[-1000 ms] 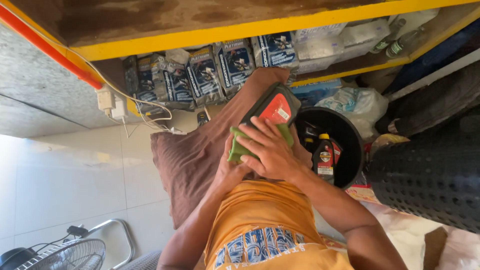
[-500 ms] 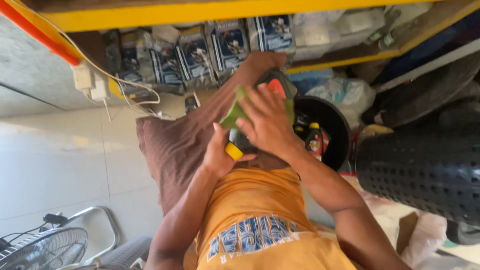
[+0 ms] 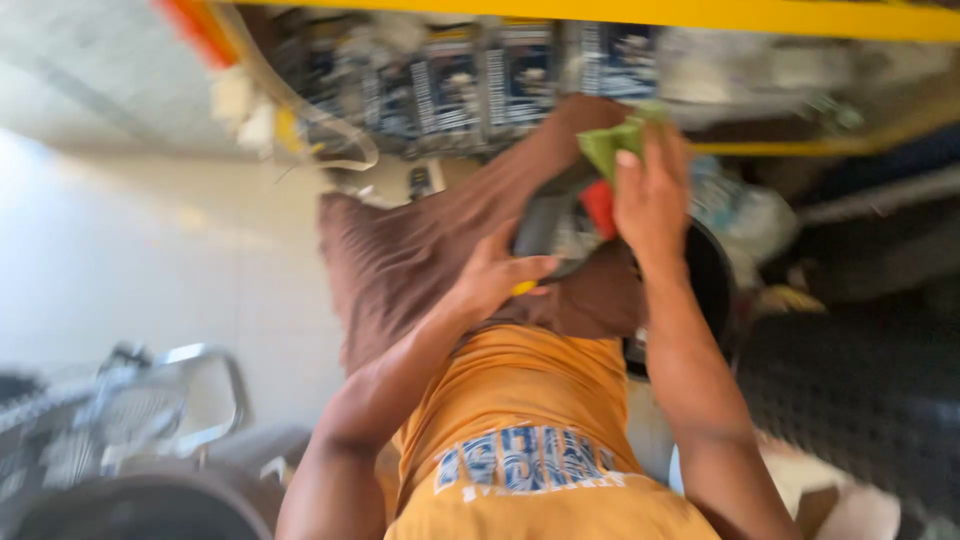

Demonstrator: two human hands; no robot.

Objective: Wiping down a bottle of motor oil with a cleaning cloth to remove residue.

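Wiping is in hand: the right hand (image 3: 650,195) presses a crumpled green cloth (image 3: 612,140) onto a dark red-marked plastic container (image 3: 565,220), gripped by the left hand (image 3: 495,280) over the brown-trousered knee (image 3: 420,260). Next, I judge, steadier rubbing.

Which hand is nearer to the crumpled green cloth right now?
The right hand: it presses on the crumpled green cloth at the top of the dark container. The left hand is lower, gripping the container's underside, apart from the cloth.

two hands (image 3: 495,280), one green cloth (image 3: 612,143), one dark container (image 3: 548,225), one black bucket (image 3: 708,290), one fan (image 3: 120,420).
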